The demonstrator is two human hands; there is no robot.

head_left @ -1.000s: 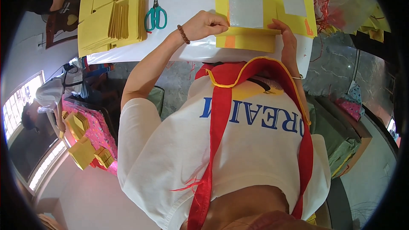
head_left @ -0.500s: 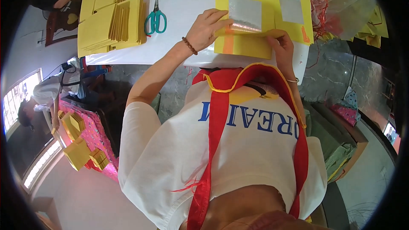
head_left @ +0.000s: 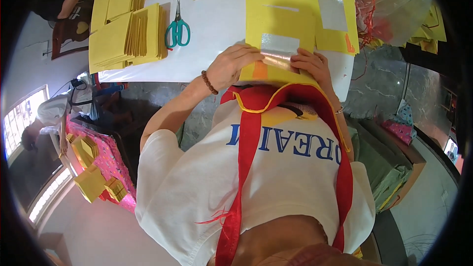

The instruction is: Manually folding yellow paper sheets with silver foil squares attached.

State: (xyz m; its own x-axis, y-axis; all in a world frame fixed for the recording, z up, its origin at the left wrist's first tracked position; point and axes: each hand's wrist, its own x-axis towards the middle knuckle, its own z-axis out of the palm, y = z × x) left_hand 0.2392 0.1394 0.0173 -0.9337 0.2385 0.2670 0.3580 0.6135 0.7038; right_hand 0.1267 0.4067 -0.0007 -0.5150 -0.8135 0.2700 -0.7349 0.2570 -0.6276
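The yellow sheet [head_left: 283, 22] lies at the near edge of the bench [head_left: 209, 34], between the person's left hand [head_left: 232, 65] and right hand [head_left: 314, 67], neither clearly nearer. Its long axis runs away from that edge; the bend across its silver patch [head_left: 279, 43] runs crosswise, from hand to hand. The left hand holds the bend's left end, fingers close together; the right hand's fingers curl over the right end.
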